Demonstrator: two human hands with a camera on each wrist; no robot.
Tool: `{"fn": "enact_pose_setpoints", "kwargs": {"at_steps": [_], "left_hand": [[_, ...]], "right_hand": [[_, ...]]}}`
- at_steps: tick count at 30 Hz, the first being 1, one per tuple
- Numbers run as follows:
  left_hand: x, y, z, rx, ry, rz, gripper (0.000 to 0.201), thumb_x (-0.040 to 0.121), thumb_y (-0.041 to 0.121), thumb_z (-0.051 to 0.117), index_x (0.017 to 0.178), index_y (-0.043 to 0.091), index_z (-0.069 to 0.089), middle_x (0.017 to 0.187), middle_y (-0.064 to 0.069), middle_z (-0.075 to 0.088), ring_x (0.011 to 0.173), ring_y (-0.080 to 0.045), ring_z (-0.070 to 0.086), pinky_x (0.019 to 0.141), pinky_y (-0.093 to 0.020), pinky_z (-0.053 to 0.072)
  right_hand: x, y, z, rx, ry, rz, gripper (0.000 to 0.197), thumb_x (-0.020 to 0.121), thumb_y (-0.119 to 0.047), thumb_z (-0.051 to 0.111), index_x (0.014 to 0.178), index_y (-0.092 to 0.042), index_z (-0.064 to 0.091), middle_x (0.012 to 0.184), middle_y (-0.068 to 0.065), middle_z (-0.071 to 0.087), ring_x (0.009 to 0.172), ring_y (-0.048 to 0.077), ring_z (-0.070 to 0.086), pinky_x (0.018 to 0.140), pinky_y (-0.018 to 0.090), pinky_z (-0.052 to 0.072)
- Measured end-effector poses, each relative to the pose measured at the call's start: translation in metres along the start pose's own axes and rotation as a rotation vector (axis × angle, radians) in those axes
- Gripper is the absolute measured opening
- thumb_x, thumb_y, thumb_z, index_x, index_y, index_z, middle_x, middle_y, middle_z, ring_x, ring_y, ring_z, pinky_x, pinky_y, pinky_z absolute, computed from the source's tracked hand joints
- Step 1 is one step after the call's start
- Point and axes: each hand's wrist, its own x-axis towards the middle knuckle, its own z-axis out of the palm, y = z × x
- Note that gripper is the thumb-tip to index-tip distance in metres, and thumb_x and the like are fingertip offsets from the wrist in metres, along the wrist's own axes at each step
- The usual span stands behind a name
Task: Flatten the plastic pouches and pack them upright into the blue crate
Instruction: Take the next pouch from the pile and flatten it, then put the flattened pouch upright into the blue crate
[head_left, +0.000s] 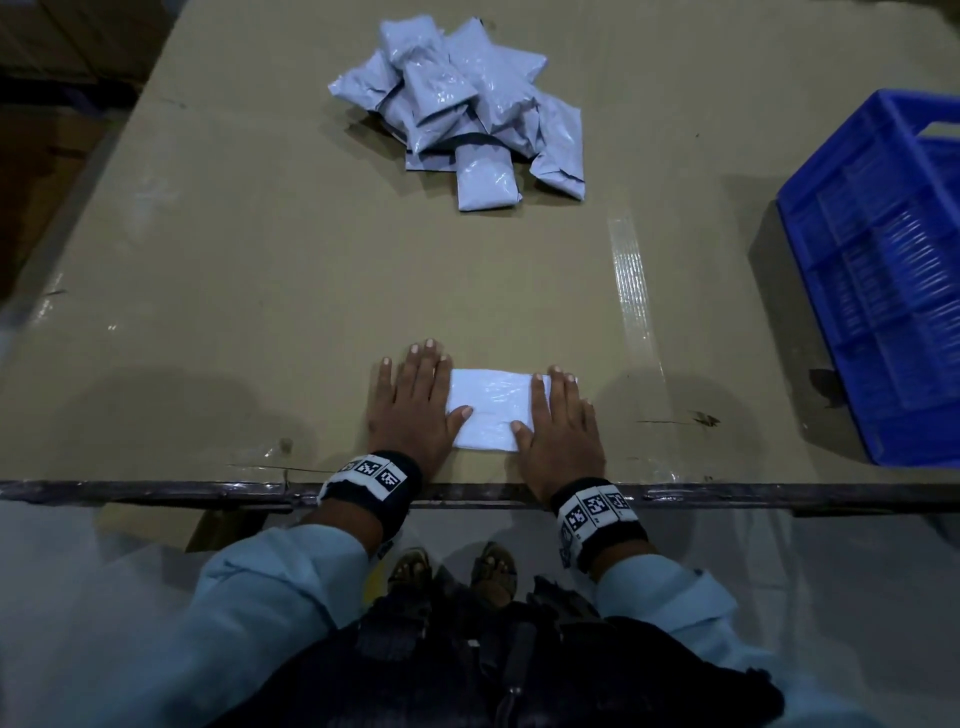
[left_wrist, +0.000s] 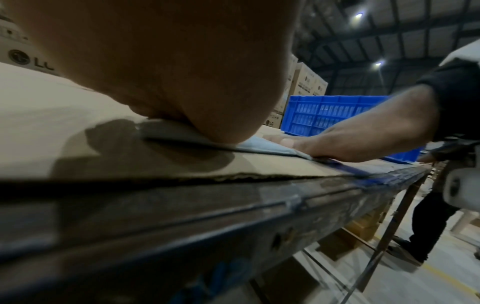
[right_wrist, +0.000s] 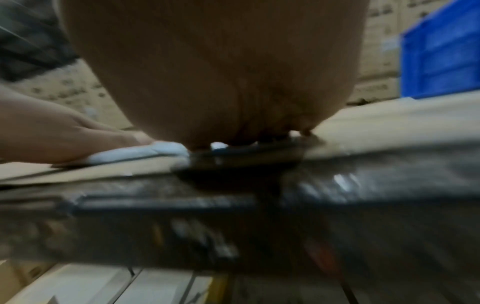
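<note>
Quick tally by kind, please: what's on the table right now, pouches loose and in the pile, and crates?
Pouch under both hands: 1, pressed flat by left hand and right hand
Pile of pouches: overlapping, roughly 10, exact count unclear
Blue crate: 1
Total: about 12 things

Pretty dim warehouse setting. The table (head_left: 260, 270) is covered in brown cardboard, with a strip of clear tape (head_left: 631, 291) running up the right-center of the head view and a few dark scuffs near it. The table's front edge (head_left: 156, 491) is dark, worn metal, and thin metal legs (left_wrist: 384, 232) show at the lower right of the left wrist view. Stacked cartons (left_wrist: 307, 82) with round logos sit in the middle of that same frame. Overhead at upper right there's a dark ribbed roof with two ceiling lights (left_wrist: 359, 15). The floor (left_wrist: 420, 283) is pale, with a yellow line at the right edge.
</note>
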Motion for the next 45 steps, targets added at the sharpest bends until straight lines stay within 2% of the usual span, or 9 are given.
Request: {"fn": "enact_pose_setpoints", "kwargs": {"at_steps": [7,14,21,26,29,33,36,40,45], "left_hand": [[0.002,-0.001,0.007,-0.099,-0.102,0.238,0.070,0.104,0.052,0.015,0.163,0.015,0.014,0.170,-0.014,0.012,0.155,-0.036,0.016,0.121,-0.057,0.025],[0.002,-0.019,0.001,-0.027,-0.138,0.227,0.104,0.088,0.086,0.006,0.164,0.015,0.008,0.171,-0.008,0.002,0.157,-0.032,0.004,0.124,-0.055,0.017],[-0.006,-0.032,0.003,-0.099,-0.166,0.079,0.120,0.076,0.096,0.017,0.162,0.018,-0.011,0.169,-0.011,-0.017,0.157,-0.029,-0.011,0.126,-0.054,0.002],[-0.006,-0.033,-0.002,-0.169,-0.089,0.042,0.126,0.074,0.096,0.027,0.163,0.010,0.004,0.170,-0.013,0.006,0.156,-0.032,0.012,0.123,-0.052,0.015],[0.002,-0.033,-0.007,-0.211,-0.045,0.000,0.131,0.067,0.098,0.033,0.162,0.011,0.012,0.167,-0.012,0.022,0.148,-0.031,0.031,0.118,-0.049,0.026],[0.014,-0.030,-0.015,-0.234,-0.024,-0.047,0.129,0.070,0.093,0.048,0.163,0.013,0.008,0.162,-0.011,0.031,0.138,-0.032,0.041,0.110,-0.048,0.033],[0.021,-0.027,-0.020,-0.194,0.007,-0.068,0.117,0.072,0.089,0.032,0.160,0.013,0.020,0.151,-0.011,0.041,0.127,-0.034,0.045,0.100,-0.048,0.037],[0.026,-0.018,-0.017,-0.089,-0.009,-0.085,0.096,0.079,0.082,0.030,0.151,0.018,0.033,0.137,-0.008,0.043,0.119,-0.032,0.044,0.092,-0.047,0.038],[0.046,0.009,-0.019,-0.069,-0.067,-0.149,0.078,0.085,0.070,0.051,0.142,0.019,0.037,0.143,-0.013,0.034,0.124,-0.034,0.037,0.093,-0.049,0.035]], "right_hand": [[-0.010,-0.016,0.002,0.041,-0.001,-0.079,0.070,0.101,-0.049,0.025,0.164,-0.020,0.011,0.168,0.023,0.004,0.155,0.041,0.004,0.124,0.055,0.017],[-0.009,0.000,-0.001,0.009,-0.017,-0.038,0.080,0.098,-0.070,0.022,0.163,-0.026,0.009,0.171,0.009,0.000,0.157,0.033,0.000,0.124,0.051,0.012],[-0.010,-0.002,-0.009,-0.001,-0.097,-0.009,0.082,0.094,-0.075,0.015,0.163,-0.032,0.000,0.171,0.003,-0.010,0.157,0.028,-0.009,0.125,0.056,0.005],[0.007,-0.018,-0.035,-0.119,-0.010,-0.027,0.097,0.083,-0.073,0.054,0.157,-0.017,0.027,0.152,0.014,0.038,0.137,0.037,0.035,0.120,0.057,0.018],[0.022,-0.025,-0.047,-0.096,-0.049,-0.051,0.105,0.073,-0.069,0.068,0.156,-0.018,0.029,0.132,0.010,0.050,0.125,0.033,0.043,0.118,0.053,0.024],[0.034,-0.022,-0.061,-0.001,-0.181,0.015,0.079,0.067,-0.070,0.075,0.127,-0.023,0.050,0.117,0.005,0.057,0.114,0.029,0.046,0.098,0.044,0.039],[0.031,-0.015,-0.063,0.078,-0.185,0.076,0.068,0.067,-0.065,0.080,0.110,-0.020,0.054,0.110,0.006,0.054,0.108,0.028,0.045,0.089,0.042,0.044],[0.019,-0.006,-0.062,0.335,-0.099,0.213,0.037,0.078,-0.038,0.083,0.093,-0.019,0.055,0.100,0.006,0.058,0.093,0.027,0.057,0.076,0.035,0.047],[0.014,0.015,-0.083,0.468,0.020,0.337,0.029,0.085,-0.027,0.077,0.104,-0.018,0.057,0.095,0.000,0.064,0.085,0.023,0.057,0.075,0.031,0.047]]}}
